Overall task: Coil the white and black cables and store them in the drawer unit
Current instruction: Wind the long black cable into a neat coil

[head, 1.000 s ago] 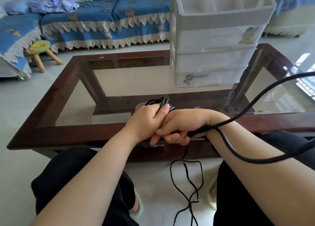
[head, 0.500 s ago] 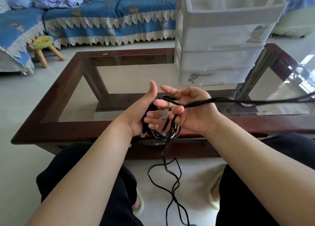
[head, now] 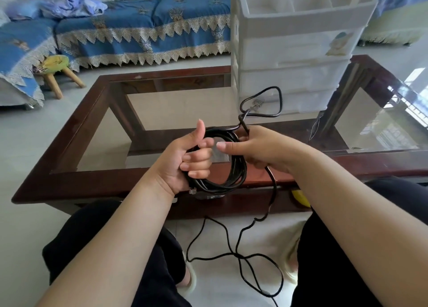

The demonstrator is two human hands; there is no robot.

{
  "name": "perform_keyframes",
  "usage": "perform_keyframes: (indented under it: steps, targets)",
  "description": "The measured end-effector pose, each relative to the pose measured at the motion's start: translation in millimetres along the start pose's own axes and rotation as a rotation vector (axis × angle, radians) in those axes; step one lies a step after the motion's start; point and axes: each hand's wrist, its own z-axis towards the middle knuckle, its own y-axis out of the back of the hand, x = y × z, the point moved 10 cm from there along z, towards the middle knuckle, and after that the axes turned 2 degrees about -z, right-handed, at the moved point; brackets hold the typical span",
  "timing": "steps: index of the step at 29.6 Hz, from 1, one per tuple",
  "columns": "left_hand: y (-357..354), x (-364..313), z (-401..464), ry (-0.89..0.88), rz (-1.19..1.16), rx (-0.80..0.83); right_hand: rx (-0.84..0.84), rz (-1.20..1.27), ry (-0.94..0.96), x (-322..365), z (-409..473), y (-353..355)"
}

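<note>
My left hand (head: 185,158) grips a coil of black cable (head: 234,167) with the thumb up; a plug end pokes out below the wrist. My right hand (head: 257,149) pinches the same cable on the coil's right side. From it a loose loop arches up in front of the white drawer unit (head: 296,52). The cable's free tail hangs down and lies in loops on the floor between my knees. The drawer unit stands on the glass-topped table, its three drawers shut. No white cable is in view.
The table's dark wooden frame (head: 92,184) runs just under my hands. A blue sofa (head: 139,24) and a small yellow stool (head: 56,62) stand beyond it. A yellow object (head: 300,196) shows under the table edge by my right arm.
The coil in my left hand has grown by a turn. My right hand has come back in from the right with the cable, and a loop now stands above it.
</note>
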Motion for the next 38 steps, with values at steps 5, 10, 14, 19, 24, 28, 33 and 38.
perform_keyframes:
  steps: [5, 10, 14, 19, 24, 28, 33, 38]
  targets:
    - [-6, 7, 2, 0.021, -0.054, 0.015, 0.052, 0.065, -0.099, -11, -4, -5]
    - [2, 4, 3, -0.007, 0.198, -0.088, -0.13, -0.088, -0.058, -16, -1, 4]
    - [-3, 7, 1, -0.017, 0.227, -0.068, -0.17, -0.102, 0.004, -15, -5, 8]
    - [-8, 13, 5, -0.023, 0.12, -0.131, -0.36, -0.174, 0.158, -10, -12, 25]
    - [8, -5, 2, -0.035, 0.145, -0.242, -0.757, -0.31, 0.232, 5, -44, 75]
    - [16, -21, -8, 0.0, 0.274, -0.155, -1.024, -0.537, 0.239, 21, -74, 123]
    - [-23, 1, -31, 0.148, 0.209, 0.381, -0.926, -0.69, 0.256, 23, -64, 147]
    - [-50, -10, -41, 0.075, -0.024, 0.606, -0.2, -0.674, 0.165, 1, -26, 77]
